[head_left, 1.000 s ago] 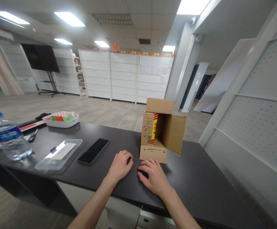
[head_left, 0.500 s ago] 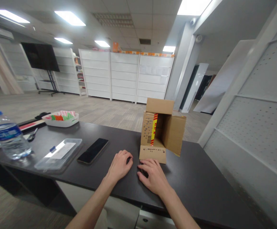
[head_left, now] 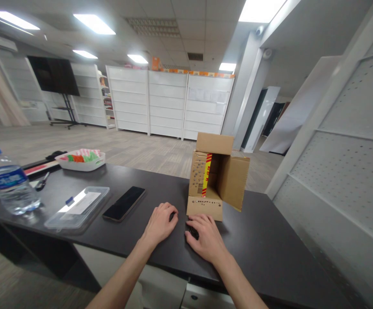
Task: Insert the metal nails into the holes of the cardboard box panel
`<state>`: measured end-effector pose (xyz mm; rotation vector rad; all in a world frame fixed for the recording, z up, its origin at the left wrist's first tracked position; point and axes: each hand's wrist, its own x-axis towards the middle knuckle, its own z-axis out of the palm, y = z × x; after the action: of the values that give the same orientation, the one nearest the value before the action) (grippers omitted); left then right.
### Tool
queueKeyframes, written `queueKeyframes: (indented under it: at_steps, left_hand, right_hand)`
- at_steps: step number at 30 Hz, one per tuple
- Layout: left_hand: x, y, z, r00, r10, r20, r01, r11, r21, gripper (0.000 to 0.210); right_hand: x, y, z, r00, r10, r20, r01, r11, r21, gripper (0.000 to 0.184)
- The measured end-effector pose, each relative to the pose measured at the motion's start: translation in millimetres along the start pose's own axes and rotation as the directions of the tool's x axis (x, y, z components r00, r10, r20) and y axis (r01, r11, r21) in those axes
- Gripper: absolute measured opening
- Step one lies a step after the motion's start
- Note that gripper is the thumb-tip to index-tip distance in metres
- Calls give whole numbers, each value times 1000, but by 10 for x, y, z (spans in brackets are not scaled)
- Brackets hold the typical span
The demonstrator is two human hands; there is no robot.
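Note:
My left hand [head_left: 161,221] rests on the dark tabletop with its fingers curled. A small black thing [head_left: 172,216] shows between its thumb and forefinger; most of it is hidden. My right hand [head_left: 204,237] lies just to the right, fingers bent over another dark thing [head_left: 193,232] with a rough or ridged look, whose kind I cannot make out. Right behind the right hand stands an open cardboard box [head_left: 197,180] on its side, its opening towards me. Its lower flap [head_left: 205,209] carries a row of small holes, and red-and-yellow tape runs down the front.
A black phone [head_left: 124,203] lies left of my left hand. Beyond it are a clear plastic case [head_left: 77,209], a water bottle [head_left: 11,184] and a white basket [head_left: 81,165] of colourful packets. A perforated white panel [head_left: 344,171] rises at the right of the desk [head_left: 270,253].
The view has shifted very slightly. Both hands keep practically the same place and pose, and the box stands as before.

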<state>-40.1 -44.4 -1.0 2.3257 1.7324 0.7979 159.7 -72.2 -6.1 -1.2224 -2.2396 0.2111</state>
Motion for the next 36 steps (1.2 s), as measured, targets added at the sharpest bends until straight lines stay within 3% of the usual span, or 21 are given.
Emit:
queueKeyframes:
  at_steps: [7,20,29,36]
  left_hand:
    - [3,-5,9,1000,-1,-2,1,1000,-3,17]
    - [-2,-5,-1,1000,-1,-1,1,1000,-2,16]
    - [2,-9,0,1000,7,-3,-7,1000,-4,16]
    - [12,-13,16,1000,1,0,-1,1000,1,16]
  right_hand:
    - [3,-37,-29,1000,10,12,-10,1000,-6,36]
    - [14,6,15,999,-41,-13,41,999,-35,27]
    - [34,42,22,996,-58,-74,53,996,-69,31]
    - [40,95,22,990,-62,-128,66,997,28,31]
